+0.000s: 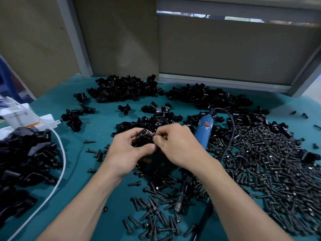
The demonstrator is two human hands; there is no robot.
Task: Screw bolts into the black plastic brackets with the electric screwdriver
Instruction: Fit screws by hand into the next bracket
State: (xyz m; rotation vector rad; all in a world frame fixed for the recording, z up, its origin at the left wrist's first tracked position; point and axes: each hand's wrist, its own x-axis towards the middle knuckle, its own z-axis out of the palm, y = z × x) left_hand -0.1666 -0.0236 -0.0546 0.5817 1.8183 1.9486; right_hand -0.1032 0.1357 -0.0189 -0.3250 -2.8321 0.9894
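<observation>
My left hand (126, 150) grips a black plastic bracket (142, 138) over the middle of the teal table. My right hand (175, 143) pinches a small dark bolt (153, 134) against the bracket's right side; the bolt is mostly hidden by my fingers. The blue electric screwdriver (204, 128) lies on the table just right of my right hand, its black cord (231, 129) looping over the bolts. Its bit end (179, 204) shows below my right forearm.
Loose black bolts (260, 162) cover the table's right and near side. Heaps of black brackets sit at the back left (125, 89), at the back right (208, 96) and at the left edge (26, 157). A white cable (60, 164) and a white box (43, 121) lie left.
</observation>
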